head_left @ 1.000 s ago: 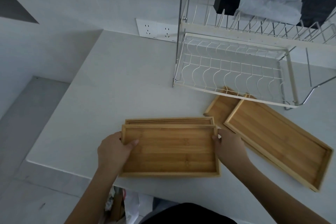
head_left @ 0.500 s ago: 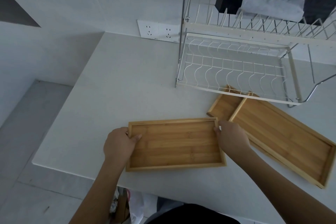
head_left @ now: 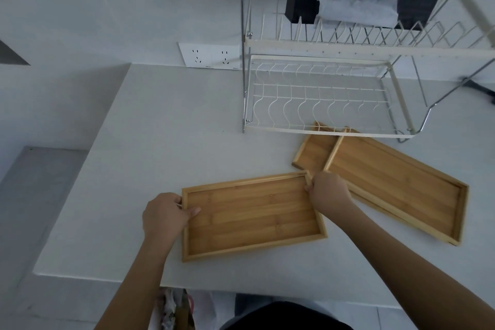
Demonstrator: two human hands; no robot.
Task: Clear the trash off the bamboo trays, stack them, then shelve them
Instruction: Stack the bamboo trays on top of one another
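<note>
Bamboo fills the near middle of the white counter (head_left: 166,126): a stacked tray (head_left: 251,217) lies flat, its lower mate showing only as a thin edge along the far side. At its left end the left hand (head_left: 164,215) pinches the rim, thumb laid inside. At the far right corner the right hand (head_left: 328,190) grips the rim (fingers curled over it). Further right, two more trays (head_left: 396,182) overlap, partly under the wire dish rack (head_left: 321,99).
</note>
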